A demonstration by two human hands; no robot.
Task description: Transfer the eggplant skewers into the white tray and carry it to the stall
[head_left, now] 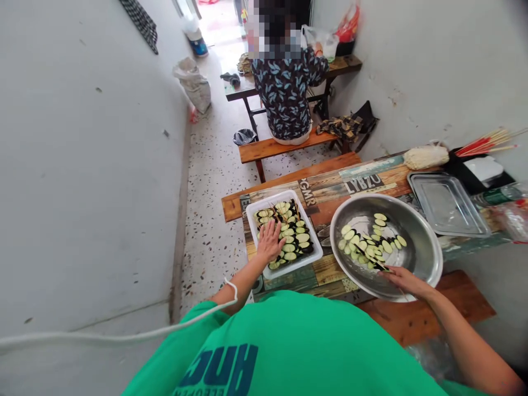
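Head view: your left hand (269, 243), grip released, spread over skewered slices (290, 256) in white tray (314, 259), frame centre; your right hand (406, 280) grasps a loaded skewer (376, 262) within steel bowl (423, 245), right of centre

Single view from the wearer's head, facing forward and steeply down: the green shirt (313, 341) occupies the near foreground, left hand (270, 241) and right hand (406, 279) middle range, a seated person (284, 96) farther off.
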